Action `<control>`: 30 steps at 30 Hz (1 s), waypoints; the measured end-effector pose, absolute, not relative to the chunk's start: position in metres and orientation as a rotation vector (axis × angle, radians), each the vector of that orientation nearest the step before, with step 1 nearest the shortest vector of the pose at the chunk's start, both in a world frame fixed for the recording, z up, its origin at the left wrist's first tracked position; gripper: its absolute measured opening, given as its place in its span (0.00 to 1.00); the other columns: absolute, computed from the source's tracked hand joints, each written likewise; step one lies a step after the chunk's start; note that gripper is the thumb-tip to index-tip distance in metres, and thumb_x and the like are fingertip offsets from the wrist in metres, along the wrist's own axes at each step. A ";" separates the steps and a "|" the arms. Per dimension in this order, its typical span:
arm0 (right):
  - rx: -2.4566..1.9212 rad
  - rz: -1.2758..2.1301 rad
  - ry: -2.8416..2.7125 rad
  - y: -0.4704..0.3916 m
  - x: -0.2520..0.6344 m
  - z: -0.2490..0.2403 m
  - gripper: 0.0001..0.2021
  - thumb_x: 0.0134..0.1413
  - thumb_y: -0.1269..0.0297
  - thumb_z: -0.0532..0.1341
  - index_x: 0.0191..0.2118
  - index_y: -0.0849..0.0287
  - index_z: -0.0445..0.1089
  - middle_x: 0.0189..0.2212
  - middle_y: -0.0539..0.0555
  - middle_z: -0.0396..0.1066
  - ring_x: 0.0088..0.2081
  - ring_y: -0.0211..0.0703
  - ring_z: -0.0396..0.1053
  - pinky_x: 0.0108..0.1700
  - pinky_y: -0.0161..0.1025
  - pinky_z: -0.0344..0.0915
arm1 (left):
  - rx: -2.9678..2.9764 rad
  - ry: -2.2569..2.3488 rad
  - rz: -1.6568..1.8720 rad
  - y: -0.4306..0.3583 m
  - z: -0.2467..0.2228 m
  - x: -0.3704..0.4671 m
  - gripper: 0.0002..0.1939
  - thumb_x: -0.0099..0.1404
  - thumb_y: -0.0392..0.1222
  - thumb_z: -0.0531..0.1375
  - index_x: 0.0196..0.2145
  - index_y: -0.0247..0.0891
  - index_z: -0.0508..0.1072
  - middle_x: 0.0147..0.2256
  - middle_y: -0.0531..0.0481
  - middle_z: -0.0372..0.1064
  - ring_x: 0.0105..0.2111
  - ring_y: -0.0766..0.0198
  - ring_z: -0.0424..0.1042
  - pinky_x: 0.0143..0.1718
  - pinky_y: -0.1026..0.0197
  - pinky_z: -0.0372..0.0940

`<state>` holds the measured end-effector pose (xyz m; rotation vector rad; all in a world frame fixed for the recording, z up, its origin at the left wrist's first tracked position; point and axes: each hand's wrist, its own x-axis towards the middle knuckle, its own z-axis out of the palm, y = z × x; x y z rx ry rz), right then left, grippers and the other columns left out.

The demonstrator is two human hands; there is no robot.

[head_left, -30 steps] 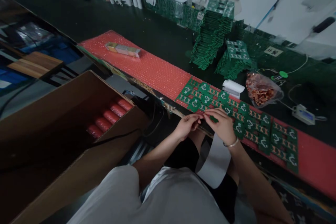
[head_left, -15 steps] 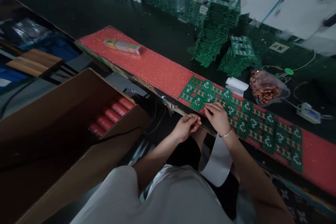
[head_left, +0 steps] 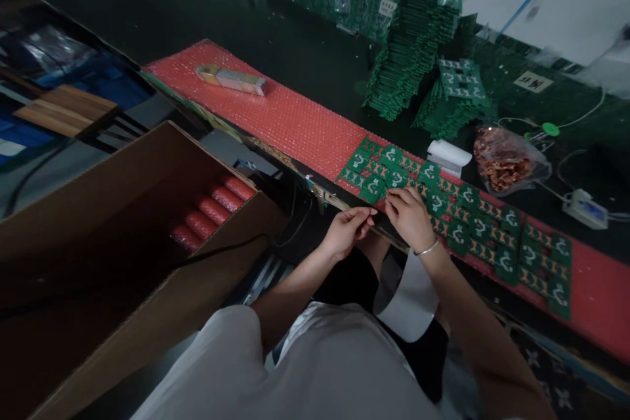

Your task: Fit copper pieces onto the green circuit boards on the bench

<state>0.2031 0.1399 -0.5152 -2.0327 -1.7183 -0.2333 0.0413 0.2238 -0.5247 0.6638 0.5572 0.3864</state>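
Green circuit boards (head_left: pixel 460 236) with copper-coloured pieces on them lie in rows on a strip of red bubble wrap (head_left: pixel 305 125). My left hand (head_left: pixel 348 231) is just off the table's front edge, thumb and fingertips closed together; whatever is between them is too small to make out. Close beside it, my right hand (head_left: pixel 409 216) rests over the near edge of the boards. Its fingers are bent into a pinch, and the fingertips hide what they hold, if anything. A bag of copper-coloured parts (head_left: pixel 504 164) sits behind the boards.
Tall stacks of green boards (head_left: pixel 413 46) stand at the back. A white roll (head_left: pixel 449 154) and a small white device (head_left: pixel 585 209) lie behind the strip. A utility knife (head_left: pixel 231 79) lies on its left part. An open cardboard box (head_left: pixel 236 236) with red rolls stands at left.
My left hand has turned slightly, its thumb and forefinger now stretched toward the right hand. My right hand stays at the boards with its fingers shifted a little. The whole view has moved slightly.
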 end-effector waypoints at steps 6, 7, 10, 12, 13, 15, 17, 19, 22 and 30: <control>-1.862 -0.095 -1.623 0.131 0.182 -0.494 0.09 0.63 0.64 0.59 0.43 0.53 0.76 0.42 0.55 0.74 0.45 0.48 0.70 0.52 0.51 0.69 | 0.666 0.549 0.401 0.226 -0.527 0.042 0.20 0.52 0.51 0.69 0.32 0.30 0.76 0.24 0.50 0.67 0.19 0.75 0.56 0.20 0.67 0.45; -1.830 -0.056 -1.645 0.130 0.176 -0.492 0.09 0.63 0.64 0.60 0.44 0.52 0.76 0.41 0.55 0.74 0.45 0.47 0.70 0.52 0.50 0.69 | 0.674 0.545 0.401 0.226 -0.528 0.042 0.20 0.53 0.52 0.69 0.31 0.30 0.76 0.22 0.52 0.64 0.18 0.75 0.54 0.20 0.68 0.45; -1.797 -0.045 -1.757 0.129 0.163 -0.491 0.08 0.63 0.65 0.61 0.45 0.51 0.76 0.43 0.53 0.76 0.47 0.48 0.69 0.53 0.51 0.68 | 0.690 0.550 0.386 0.224 -0.530 0.042 0.20 0.53 0.53 0.69 0.30 0.31 0.74 0.17 0.56 0.58 0.17 0.75 0.53 0.20 0.68 0.45; -1.798 -0.075 -1.827 0.129 0.161 -0.495 0.09 0.63 0.67 0.60 0.45 0.52 0.76 0.44 0.52 0.76 0.49 0.48 0.67 0.54 0.51 0.67 | 0.709 0.555 0.372 0.225 -0.531 0.041 0.20 0.54 0.54 0.68 0.30 0.31 0.73 0.17 0.56 0.59 0.17 0.75 0.54 0.19 0.68 0.45; -1.799 -0.083 -1.854 0.129 0.161 -0.497 0.09 0.63 0.68 0.60 0.46 0.53 0.75 0.45 0.52 0.76 0.49 0.49 0.67 0.54 0.51 0.67 | 0.723 0.556 0.364 0.225 -0.531 0.040 0.21 0.54 0.55 0.68 0.30 0.31 0.73 0.17 0.56 0.60 0.17 0.74 0.55 0.19 0.68 0.45; -1.792 -0.091 -1.889 0.129 0.162 -0.500 0.10 0.64 0.69 0.59 0.46 0.54 0.76 0.46 0.53 0.76 0.50 0.49 0.66 0.55 0.50 0.68 | 0.751 0.560 0.348 0.228 -0.531 0.038 0.22 0.54 0.56 0.68 0.30 0.31 0.73 0.18 0.55 0.60 0.17 0.74 0.55 0.20 0.68 0.45; -1.774 -0.076 -1.900 0.131 0.162 -0.500 0.10 0.64 0.69 0.58 0.45 0.54 0.76 0.47 0.53 0.75 0.51 0.49 0.66 0.55 0.49 0.68 | 0.762 0.575 0.339 0.231 -0.530 0.035 0.22 0.52 0.56 0.69 0.30 0.31 0.73 0.18 0.55 0.61 0.18 0.74 0.56 0.20 0.69 0.46; -1.747 -0.021 -1.880 0.136 0.162 -0.497 0.09 0.64 0.69 0.58 0.44 0.54 0.76 0.45 0.53 0.76 0.50 0.48 0.67 0.54 0.48 0.69 | 0.763 0.588 0.332 0.235 -0.530 0.033 0.23 0.50 0.55 0.70 0.30 0.31 0.74 0.18 0.54 0.62 0.18 0.74 0.56 0.20 0.68 0.46; -1.730 0.021 -1.744 0.151 0.164 -0.494 0.07 0.63 0.67 0.60 0.40 0.53 0.76 0.41 0.53 0.76 0.45 0.46 0.69 0.50 0.47 0.71 | 0.746 0.613 0.356 0.242 -0.527 0.030 0.22 0.51 0.54 0.69 0.31 0.30 0.76 0.19 0.52 0.63 0.18 0.73 0.57 0.20 0.68 0.44; -1.848 -0.121 -1.520 0.197 0.184 -0.516 0.06 0.60 0.66 0.61 0.34 0.56 0.76 0.36 0.54 0.77 0.40 0.47 0.71 0.47 0.49 0.70 | 0.680 0.687 0.443 0.251 -0.519 0.022 0.18 0.53 0.49 0.66 0.34 0.30 0.78 0.31 0.43 0.73 0.21 0.72 0.60 0.20 0.68 0.46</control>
